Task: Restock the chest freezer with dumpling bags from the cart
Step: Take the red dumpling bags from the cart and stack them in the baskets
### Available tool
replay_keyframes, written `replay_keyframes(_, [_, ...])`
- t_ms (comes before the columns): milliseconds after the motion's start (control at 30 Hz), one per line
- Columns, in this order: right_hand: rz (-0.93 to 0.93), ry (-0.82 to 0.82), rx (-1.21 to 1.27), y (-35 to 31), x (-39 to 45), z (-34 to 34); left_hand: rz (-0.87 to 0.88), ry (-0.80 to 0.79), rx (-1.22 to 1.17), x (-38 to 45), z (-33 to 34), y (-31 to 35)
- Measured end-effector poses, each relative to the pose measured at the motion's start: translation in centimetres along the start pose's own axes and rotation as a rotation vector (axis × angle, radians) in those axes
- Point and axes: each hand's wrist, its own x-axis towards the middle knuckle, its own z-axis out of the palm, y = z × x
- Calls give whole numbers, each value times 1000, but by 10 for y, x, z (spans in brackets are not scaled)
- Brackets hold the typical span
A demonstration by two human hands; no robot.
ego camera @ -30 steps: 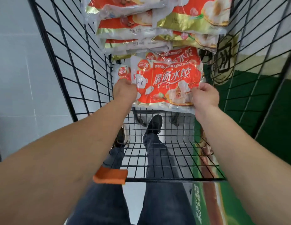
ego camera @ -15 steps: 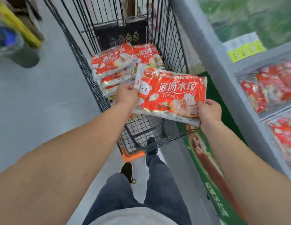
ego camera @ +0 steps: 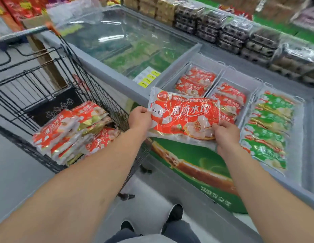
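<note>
Grip: left hand [ego camera: 139,118] and right hand [ego camera: 222,132] pinch dumpling bag [ego camera: 183,118] (opposite ends) | over freezer [ego camera: 116,79] rim

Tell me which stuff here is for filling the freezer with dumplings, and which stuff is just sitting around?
For the job:
- red dumpling bag, held by the left hand and right hand
- cart with more red bags
- chest freezer, with red bags in its bins

Just sitting around:
- green bags in the next bin
- egg cartons behind the freezer
- yellow price tags
</note>
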Motion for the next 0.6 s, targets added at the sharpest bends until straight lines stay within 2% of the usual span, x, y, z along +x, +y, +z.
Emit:
replay_keyframes(167, [53, 103, 68, 16, 39, -75, 33, -96, 69, -16, 89, 29])
replay_keyframes(367, [91, 118, 119, 30, 106, -145, 108, -112, 167, -28, 191, 58])
replay_keyframes(600, [102, 123, 122, 30, 171, -185, 97, -116, 167, -24, 270, 85])
